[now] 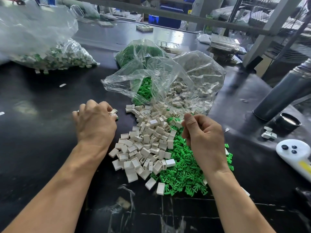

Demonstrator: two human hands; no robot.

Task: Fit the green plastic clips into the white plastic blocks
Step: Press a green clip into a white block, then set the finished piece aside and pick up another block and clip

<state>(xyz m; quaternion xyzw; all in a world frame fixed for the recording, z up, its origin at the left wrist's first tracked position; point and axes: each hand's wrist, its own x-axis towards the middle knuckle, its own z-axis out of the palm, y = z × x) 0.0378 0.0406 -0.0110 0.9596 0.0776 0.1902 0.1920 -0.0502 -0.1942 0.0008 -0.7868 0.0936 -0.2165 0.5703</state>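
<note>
A heap of white plastic blocks (146, 145) lies on the dark table, with a heap of green plastic clips (183, 175) spread to its right. My left hand (95, 122) hovers left of the heap, its fingers closed on white blocks (114, 111) that show a little green. My right hand (204, 137) is above the green clips with fingers curled; whether it holds anything is hidden. Behind the heaps, an open clear bag (168, 78) spills more clips and blocks.
A large clear bag (42, 47) of blocks with green showing lies at the back left. On the right stand a grey cylinder (284, 91), a black cup (288, 122), a few loose white blocks (268, 134) and a white device (294, 153). The table (42, 101) is dark.
</note>
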